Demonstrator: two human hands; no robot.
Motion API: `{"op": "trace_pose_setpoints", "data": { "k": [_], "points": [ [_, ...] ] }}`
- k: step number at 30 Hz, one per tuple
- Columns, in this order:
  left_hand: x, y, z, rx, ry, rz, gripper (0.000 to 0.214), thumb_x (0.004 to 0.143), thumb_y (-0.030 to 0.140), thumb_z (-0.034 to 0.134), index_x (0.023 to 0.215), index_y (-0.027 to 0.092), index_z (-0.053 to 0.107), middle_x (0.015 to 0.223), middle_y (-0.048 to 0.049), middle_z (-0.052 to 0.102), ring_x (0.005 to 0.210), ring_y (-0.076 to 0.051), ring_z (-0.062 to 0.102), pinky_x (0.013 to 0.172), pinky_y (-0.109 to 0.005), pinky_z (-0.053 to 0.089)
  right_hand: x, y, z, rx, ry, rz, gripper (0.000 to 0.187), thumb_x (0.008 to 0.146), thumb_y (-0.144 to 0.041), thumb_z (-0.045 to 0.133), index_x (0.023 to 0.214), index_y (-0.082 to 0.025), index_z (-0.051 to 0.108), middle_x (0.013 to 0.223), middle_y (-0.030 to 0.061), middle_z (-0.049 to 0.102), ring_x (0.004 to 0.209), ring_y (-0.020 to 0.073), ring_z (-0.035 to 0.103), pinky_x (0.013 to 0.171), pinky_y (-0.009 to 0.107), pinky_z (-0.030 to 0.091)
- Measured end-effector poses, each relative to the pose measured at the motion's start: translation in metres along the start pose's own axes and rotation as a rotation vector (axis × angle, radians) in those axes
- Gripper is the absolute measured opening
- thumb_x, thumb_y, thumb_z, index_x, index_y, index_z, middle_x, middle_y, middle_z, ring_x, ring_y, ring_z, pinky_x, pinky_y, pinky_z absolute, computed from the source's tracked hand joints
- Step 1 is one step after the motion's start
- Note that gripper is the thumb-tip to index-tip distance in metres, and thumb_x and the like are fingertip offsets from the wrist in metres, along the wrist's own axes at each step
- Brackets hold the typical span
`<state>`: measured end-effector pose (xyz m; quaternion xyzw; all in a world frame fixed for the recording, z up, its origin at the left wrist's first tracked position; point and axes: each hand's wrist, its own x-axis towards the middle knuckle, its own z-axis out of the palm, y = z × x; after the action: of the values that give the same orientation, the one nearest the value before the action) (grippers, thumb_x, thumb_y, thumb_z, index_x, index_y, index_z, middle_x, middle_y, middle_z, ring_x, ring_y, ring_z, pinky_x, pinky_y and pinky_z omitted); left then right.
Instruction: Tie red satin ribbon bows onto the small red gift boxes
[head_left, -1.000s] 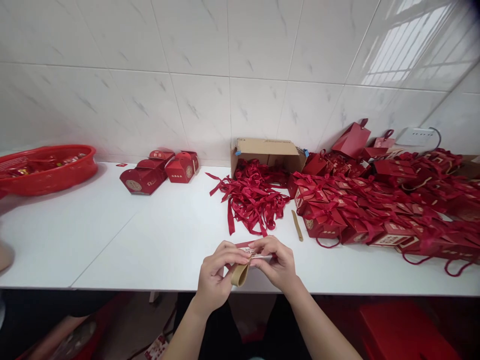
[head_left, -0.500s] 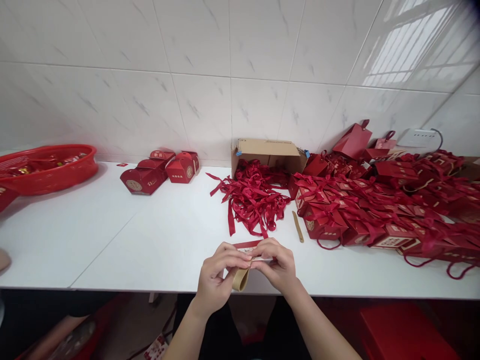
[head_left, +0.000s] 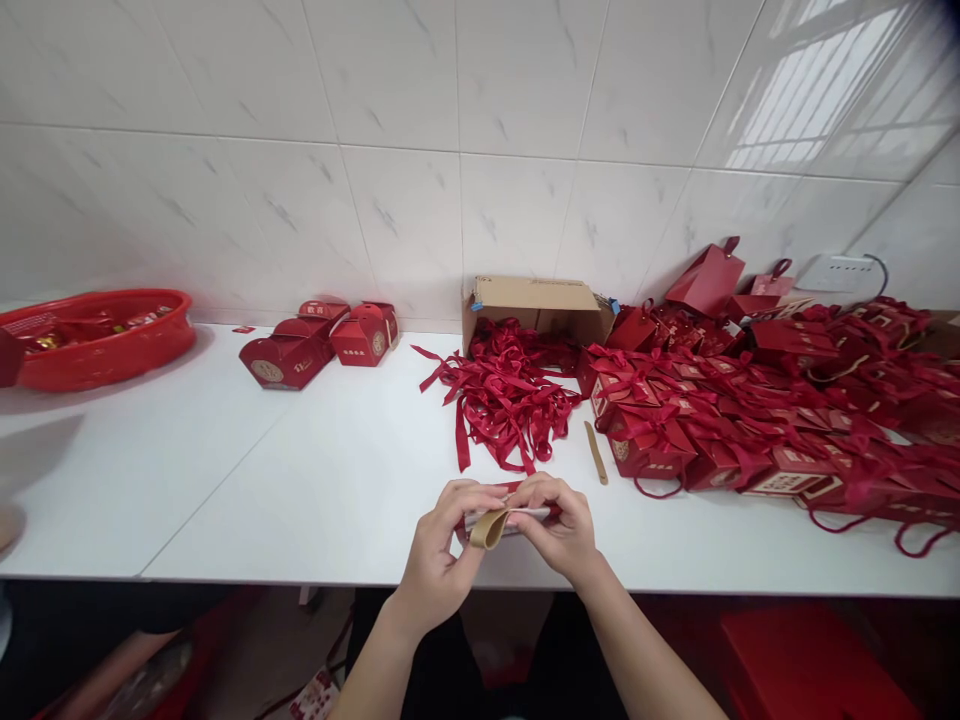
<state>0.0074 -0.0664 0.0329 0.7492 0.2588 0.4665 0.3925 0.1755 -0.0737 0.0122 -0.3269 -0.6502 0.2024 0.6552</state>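
My left hand (head_left: 442, 550) and my right hand (head_left: 559, 530) meet at the near edge of the white table (head_left: 225, 470). Both pinch a small flat red box (head_left: 517, 512) between them. A tan paper strip (head_left: 489, 528) curls out from under my left thumb and fingers. Both hands are closed on these pieces. Most of the red box is hidden behind my fingers.
A heap of red ribbons (head_left: 506, 395) spills from a cardboard box (head_left: 536, 305). Several red gift boxes (head_left: 750, 410) cover the right side. A tan strip (head_left: 596, 452) lies beside them. Folded boxes (head_left: 315, 340) and a red basket (head_left: 97, 335) stand left.
My hands have shifted slightly away from me over the table. The tan strip, which hung down below my left hand, now curls up between my fingers.
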Motion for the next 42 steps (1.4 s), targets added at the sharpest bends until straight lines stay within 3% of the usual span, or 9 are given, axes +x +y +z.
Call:
{"op": "trace_pose_setpoints", "data": {
  "k": [7,11,18,22,26,31,34,39,42],
  "points": [
    [-0.002,0.0,0.005,-0.138,0.065,-0.114,0.018,0.087,0.014,0.052,0.102,0.021,0.048,0.103,-0.009,0.065,0.102,-0.02,0.061,0.081,-0.033,0.052,0.0,0.002,0.0,0.004,0.017,0.002,0.022,0.076,-0.023,0.07,0.077,-0.023,0.048,0.069,0.0012,0.064,0.064,0.0154,0.061,0.058,0.029,0.051],
    [0.001,0.001,0.002,-0.113,0.023,-0.098,0.016,0.086,0.013,0.052,0.099,0.021,0.046,0.101,-0.0088,0.067,0.098,-0.02,0.064,0.075,-0.031,0.052,-0.002,0.001,0.003,0.024,0.043,0.037,0.025,0.075,-0.024,0.071,0.076,-0.023,0.046,0.067,0.0001,0.063,0.061,0.0145,0.06,0.056,0.028,0.05],
    [0.008,-0.006,-0.003,0.012,-0.031,-0.004,0.046,0.086,0.008,0.047,0.125,0.026,0.033,0.1,-0.0063,0.068,0.094,-0.017,0.062,0.082,-0.034,0.047,0.0,-0.001,0.002,0.035,0.085,0.261,0.019,0.071,-0.031,0.074,0.078,-0.022,0.058,0.069,-0.0004,0.065,0.063,0.0148,0.064,0.055,0.024,0.052],
    [0.011,-0.012,0.0,0.006,0.004,0.019,0.054,0.087,0.011,0.046,0.134,0.028,0.024,0.116,-0.0099,0.056,0.087,-0.015,0.057,0.077,-0.033,0.049,0.008,-0.005,-0.004,0.033,-0.025,0.271,0.026,0.067,-0.037,0.077,0.086,-0.022,0.066,0.075,0.0019,0.069,0.069,0.0171,0.065,0.059,0.027,0.054],
    [0.012,-0.016,0.005,-0.02,0.074,0.025,0.052,0.088,0.014,0.046,0.133,0.03,0.024,0.121,-0.0099,0.045,0.082,-0.012,0.053,0.073,-0.031,0.049,0.013,-0.011,-0.005,-0.051,-0.041,0.224,0.011,0.074,-0.029,0.072,0.083,-0.023,0.071,0.077,0.0035,0.071,0.071,0.0174,0.063,0.067,0.031,0.052],
    [0.011,-0.023,0.009,0.055,0.113,-0.003,0.058,0.085,0.018,0.054,0.133,0.029,0.024,0.126,-0.0105,0.043,0.109,-0.02,0.049,0.094,-0.042,0.042,0.012,-0.011,-0.002,-0.064,0.015,0.212,0.005,0.076,-0.025,0.07,0.079,-0.022,0.072,0.073,0.004,0.072,0.068,0.0179,0.062,0.064,0.031,0.05],
    [0.004,-0.038,0.01,0.134,0.074,-0.118,0.067,0.08,0.023,0.061,0.134,0.028,0.022,0.133,-0.0116,0.038,0.123,-0.025,0.041,0.103,-0.047,0.034,0.011,-0.01,-0.003,-0.078,0.063,0.252,0.006,0.077,-0.026,0.069,0.078,-0.022,0.072,0.074,0.0043,0.072,0.068,0.0181,0.064,0.064,0.031,0.052],
    [-0.021,-0.074,0.008,0.279,0.004,-0.311,0.077,0.076,0.037,0.066,0.137,0.024,0.023,0.134,-0.0147,0.035,0.129,-0.032,0.035,0.105,-0.054,0.032,0.017,-0.014,-0.024,-0.373,-0.121,0.23,0.018,0.078,-0.027,0.067,0.096,-0.024,0.069,0.091,0.005,0.072,0.085,0.0208,0.064,0.073,0.033,0.052],
    [-0.031,-0.085,0.005,0.396,-0.059,-0.318,0.081,0.076,0.041,0.066,0.14,0.026,0.018,0.137,-0.0138,0.033,0.13,-0.033,0.034,0.105,-0.057,0.032,0.022,-0.018,-0.054,-0.558,-0.215,0.177,0.009,0.081,-0.026,0.065,0.089,-0.025,0.07,0.088,0.0037,0.072,0.083,0.0206,0.063,0.072,0.034,0.052]
  ]
}}
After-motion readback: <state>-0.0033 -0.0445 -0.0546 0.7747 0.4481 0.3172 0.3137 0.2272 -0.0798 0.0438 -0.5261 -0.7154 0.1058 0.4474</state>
